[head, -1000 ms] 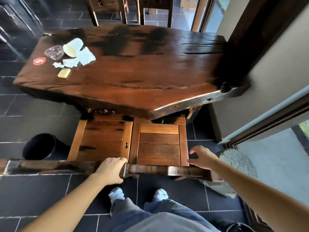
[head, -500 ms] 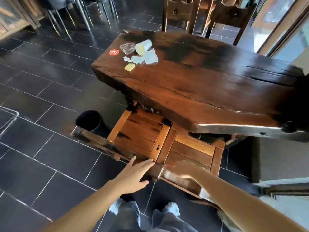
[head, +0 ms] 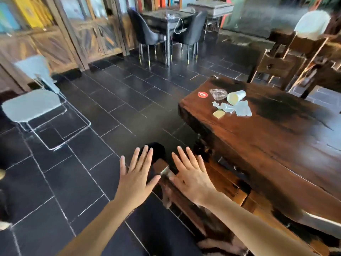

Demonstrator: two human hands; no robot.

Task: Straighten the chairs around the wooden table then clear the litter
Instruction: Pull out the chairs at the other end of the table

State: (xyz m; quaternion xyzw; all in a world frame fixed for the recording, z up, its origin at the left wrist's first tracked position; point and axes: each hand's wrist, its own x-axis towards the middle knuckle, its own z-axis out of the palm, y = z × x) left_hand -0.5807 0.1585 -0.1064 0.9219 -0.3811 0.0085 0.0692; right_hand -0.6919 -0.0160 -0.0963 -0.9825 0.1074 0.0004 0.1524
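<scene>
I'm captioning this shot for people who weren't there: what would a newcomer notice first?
Two open hands, the left hand and right hand, spread their fingers in the lower middle, over the top rail of a wooden chair. To the right runs the dark wooden table, with a tipped paper cup, crumpled plastic and torn paper scraps clustered near its far left corner beside a red sticker.

Red sticker (head: 202,94) near the corner of the table (head: 276,145), bearing 1 white numeral. From this side it reads as 9, though it could equally be a 6 seen from the opposite side. Any lettering on the coloured panels (head: 33,13) along the far wall is too blurred to read.
</scene>
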